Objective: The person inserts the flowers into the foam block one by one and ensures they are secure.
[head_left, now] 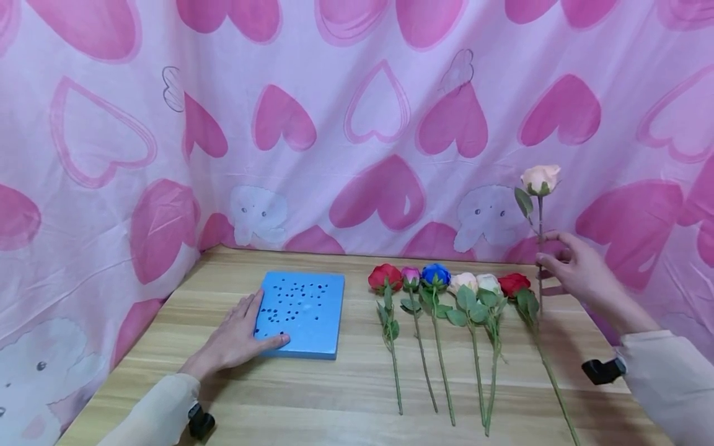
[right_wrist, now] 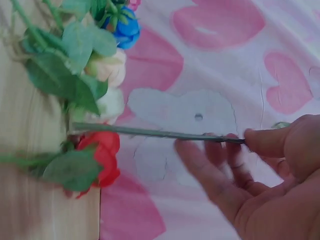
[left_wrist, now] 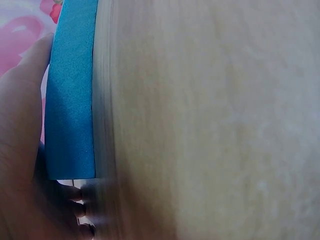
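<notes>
Upright in the air at the right, a pale peach artificial rose (head_left: 540, 179) is held by my right hand (head_left: 571, 266), thumb and fingers pinching its stem (right_wrist: 165, 134). The bare lower stem reaches down past the fingers. My left hand (head_left: 237, 331) rests at the left edge of a blue foam block (head_left: 312, 337) dotted with small holes. Its thumb lies straight over the near part of the top face, the other fingers along the left side. In the left wrist view, the block's side face (left_wrist: 72, 100) shows beside the hand.
A row of artificial roses lies on the wooden table (head_left: 234, 396): a red rose (head_left: 385, 277), a magenta one (head_left: 411, 277), a blue one (head_left: 436, 274), two pale ones and another red rose (head_left: 514, 284) below my right hand. A pink heart-patterned curtain (head_left: 312, 167) stands behind.
</notes>
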Demonstrator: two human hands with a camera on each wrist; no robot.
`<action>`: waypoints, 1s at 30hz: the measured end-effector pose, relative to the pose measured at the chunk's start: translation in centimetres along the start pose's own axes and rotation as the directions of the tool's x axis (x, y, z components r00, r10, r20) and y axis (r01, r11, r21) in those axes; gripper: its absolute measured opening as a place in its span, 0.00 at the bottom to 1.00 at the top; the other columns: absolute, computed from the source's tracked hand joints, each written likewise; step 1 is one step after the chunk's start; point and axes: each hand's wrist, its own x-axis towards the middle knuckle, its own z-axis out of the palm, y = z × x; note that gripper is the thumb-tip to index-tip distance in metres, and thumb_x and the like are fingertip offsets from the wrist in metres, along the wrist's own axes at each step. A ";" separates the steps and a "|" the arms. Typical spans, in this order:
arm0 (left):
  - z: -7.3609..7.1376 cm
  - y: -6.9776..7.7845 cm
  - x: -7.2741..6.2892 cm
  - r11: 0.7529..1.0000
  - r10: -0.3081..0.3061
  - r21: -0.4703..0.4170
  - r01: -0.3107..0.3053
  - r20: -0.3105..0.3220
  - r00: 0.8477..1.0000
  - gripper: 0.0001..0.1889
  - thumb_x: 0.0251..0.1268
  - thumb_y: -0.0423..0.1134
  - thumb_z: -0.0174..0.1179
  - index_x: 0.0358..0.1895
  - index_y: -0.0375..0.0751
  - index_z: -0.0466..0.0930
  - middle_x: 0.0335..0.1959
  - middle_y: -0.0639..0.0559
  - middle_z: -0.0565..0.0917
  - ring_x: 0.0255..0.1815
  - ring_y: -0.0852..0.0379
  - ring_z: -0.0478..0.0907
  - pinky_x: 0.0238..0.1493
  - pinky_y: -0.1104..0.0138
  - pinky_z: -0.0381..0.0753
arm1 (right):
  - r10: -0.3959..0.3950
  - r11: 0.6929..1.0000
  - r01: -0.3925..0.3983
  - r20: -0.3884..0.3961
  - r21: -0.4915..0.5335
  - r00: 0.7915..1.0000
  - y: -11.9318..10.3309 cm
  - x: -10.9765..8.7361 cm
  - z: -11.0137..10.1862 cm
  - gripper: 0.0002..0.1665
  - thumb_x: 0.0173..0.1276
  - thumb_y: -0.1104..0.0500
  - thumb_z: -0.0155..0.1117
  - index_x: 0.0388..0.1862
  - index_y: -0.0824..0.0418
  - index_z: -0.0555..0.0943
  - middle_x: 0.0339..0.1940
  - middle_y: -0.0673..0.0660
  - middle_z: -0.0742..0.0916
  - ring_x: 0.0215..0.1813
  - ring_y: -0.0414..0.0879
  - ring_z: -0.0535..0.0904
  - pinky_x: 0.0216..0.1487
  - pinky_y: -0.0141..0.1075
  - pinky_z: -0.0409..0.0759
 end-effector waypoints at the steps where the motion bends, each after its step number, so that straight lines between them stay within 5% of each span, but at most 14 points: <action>1: 0.0 -0.1 -0.1 1.000 -0.005 -0.002 0.005 0.004 1.000 0.72 0.63 0.83 0.63 0.93 0.38 0.39 0.90 0.24 0.49 0.90 0.21 0.46 0.85 0.25 0.47 | -0.014 1.000 0.014 -0.020 0.022 1.000 -0.3 0.3 0.5 0.25 0.91 0.64 0.55 0.80 0.67 0.65 0.46 0.64 0.88 0.40 0.37 0.89 0.39 0.51 0.95; 7: 0.4 -0.6 -1.0 1.000 -0.025 -0.003 0.025 0.017 1.000 0.72 0.63 0.84 0.63 0.93 0.37 0.40 0.90 0.23 0.50 0.89 0.19 0.47 0.83 0.23 0.50 | -0.088 0.986 0.100 -0.090 0.131 0.992 -1.4 1.8 3.3 0.19 0.89 0.64 0.59 0.72 0.51 0.73 0.41 0.50 0.89 0.41 0.39 0.90 0.38 0.47 0.95; 19: 0.5 -0.3 -0.5 1.000 0.007 0.007 -0.007 -0.004 1.000 0.71 0.64 0.82 0.64 0.93 0.35 0.41 0.90 0.24 0.52 0.90 0.21 0.48 0.86 0.27 0.47 | -0.224 0.955 0.249 -0.161 0.158 0.961 -3.5 4.5 6.2 0.21 0.88 0.64 0.60 0.74 0.59 0.72 0.42 0.52 0.89 0.42 0.38 0.91 0.41 0.34 0.93; 24: 0.2 0.0 -0.1 1.000 0.010 0.003 -0.010 -0.014 1.000 0.72 0.63 0.82 0.64 0.93 0.35 0.41 0.90 0.25 0.52 0.90 0.22 0.48 0.86 0.28 0.46 | -0.269 0.917 0.303 -0.157 0.258 0.950 -4.9 5.8 7.5 0.22 0.89 0.65 0.59 0.76 0.64 0.70 0.42 0.50 0.89 0.42 0.39 0.91 0.39 0.39 0.94; 30: 0.3 0.0 0.0 1.000 0.001 0.006 -0.001 -0.003 1.000 0.72 0.63 0.83 0.64 0.93 0.36 0.40 0.90 0.24 0.52 0.90 0.21 0.48 0.86 0.27 0.47 | -0.269 0.900 0.301 -0.143 0.315 0.953 -6.3 6.6 9.1 0.20 0.89 0.62 0.59 0.75 0.58 0.73 0.44 0.55 0.88 0.44 0.42 0.91 0.41 0.45 0.95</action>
